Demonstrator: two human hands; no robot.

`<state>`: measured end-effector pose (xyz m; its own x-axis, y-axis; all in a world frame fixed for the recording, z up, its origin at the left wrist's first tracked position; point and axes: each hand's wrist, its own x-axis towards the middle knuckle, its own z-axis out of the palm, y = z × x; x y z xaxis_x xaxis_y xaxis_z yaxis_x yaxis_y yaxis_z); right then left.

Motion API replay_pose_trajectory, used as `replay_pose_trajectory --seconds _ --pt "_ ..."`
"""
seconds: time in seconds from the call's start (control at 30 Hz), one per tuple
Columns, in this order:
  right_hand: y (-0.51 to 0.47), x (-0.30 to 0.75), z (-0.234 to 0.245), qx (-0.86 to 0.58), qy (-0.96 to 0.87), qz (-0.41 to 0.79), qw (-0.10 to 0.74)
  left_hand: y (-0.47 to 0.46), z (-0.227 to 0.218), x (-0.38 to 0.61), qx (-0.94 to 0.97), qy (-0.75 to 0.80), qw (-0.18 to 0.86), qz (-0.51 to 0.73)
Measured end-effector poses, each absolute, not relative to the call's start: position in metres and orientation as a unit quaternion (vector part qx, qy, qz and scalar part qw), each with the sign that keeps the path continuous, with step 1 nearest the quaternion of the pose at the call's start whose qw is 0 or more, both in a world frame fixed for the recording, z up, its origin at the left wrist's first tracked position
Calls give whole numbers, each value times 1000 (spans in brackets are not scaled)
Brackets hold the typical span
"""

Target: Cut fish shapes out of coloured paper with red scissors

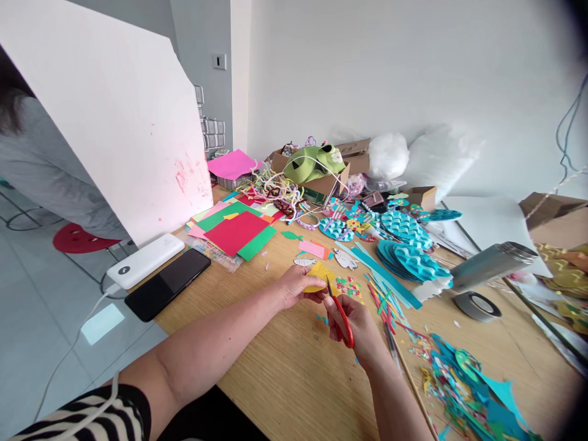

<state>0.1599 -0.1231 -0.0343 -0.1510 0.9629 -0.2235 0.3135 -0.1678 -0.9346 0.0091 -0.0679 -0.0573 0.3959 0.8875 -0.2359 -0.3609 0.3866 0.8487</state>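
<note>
My left hand [296, 286] pinches a small yellow piece of paper [318, 274] just above the wooden table [294, 373]. My right hand [357, 324] grips red-handled scissors [342, 315], their blades pointing up into the yellow paper's right edge. Both hands are closed around what they hold. A colourful dotted paper scrap [349, 285] lies right behind the scissors.
A stack of red, green and pink paper sheets [234, 231] lies at the left. A black phone [168, 283] and white power bank [145, 260] sit by the left edge. Teal scaled paper shapes [411, 248], paper strips, a tape roll [476, 305], a metal flask [491, 264] and scraps [463, 386] crowd the right.
</note>
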Motion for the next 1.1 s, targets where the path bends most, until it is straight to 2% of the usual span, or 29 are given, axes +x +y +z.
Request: replay_pose_trajectory --seconds 1.1 --pt "-121 164 -39 -564 -547 527 323 -68 -57 9 363 357 755 412"
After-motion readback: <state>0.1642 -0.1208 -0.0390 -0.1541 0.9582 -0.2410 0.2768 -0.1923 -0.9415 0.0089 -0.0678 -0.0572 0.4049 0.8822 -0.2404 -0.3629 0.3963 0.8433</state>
